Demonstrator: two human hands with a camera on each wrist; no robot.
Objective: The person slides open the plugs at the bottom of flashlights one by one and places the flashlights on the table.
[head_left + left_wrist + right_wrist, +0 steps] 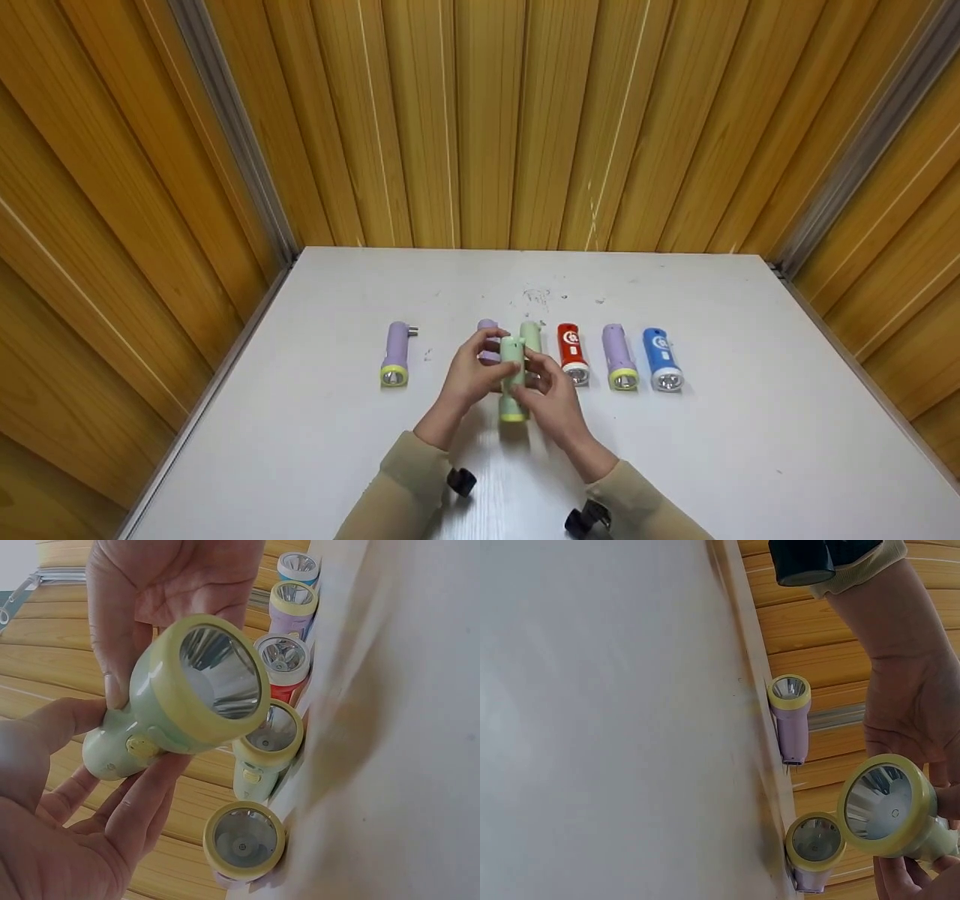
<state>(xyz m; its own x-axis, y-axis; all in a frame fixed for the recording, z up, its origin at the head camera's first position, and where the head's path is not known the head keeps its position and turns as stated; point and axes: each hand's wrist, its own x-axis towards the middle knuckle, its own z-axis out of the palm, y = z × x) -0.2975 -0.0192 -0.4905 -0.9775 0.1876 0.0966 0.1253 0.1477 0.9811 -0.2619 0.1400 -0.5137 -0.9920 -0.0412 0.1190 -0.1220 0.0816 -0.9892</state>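
Note:
A light green flashlight [512, 409] with a yellow rim is held above the table by both hands, its lens end toward me. My left hand [466, 381] grips it from the left, and my right hand [556, 403] holds its right side with thumb and fingers. In the left wrist view, a yellow switch shows on the side of the same green flashlight [161, 712]. Behind the hands stand a purple flashlight [488, 325] and another green flashlight [531, 334], both partly hidden.
On the white table [750, 420], a purple flashlight [396, 349] with a metal piece sticking out sits to the left. A red flashlight [569, 341], another purple flashlight [616, 346] and a blue flashlight [660, 349] line up on the right. Wood-patterned walls [487, 127] enclose the table.

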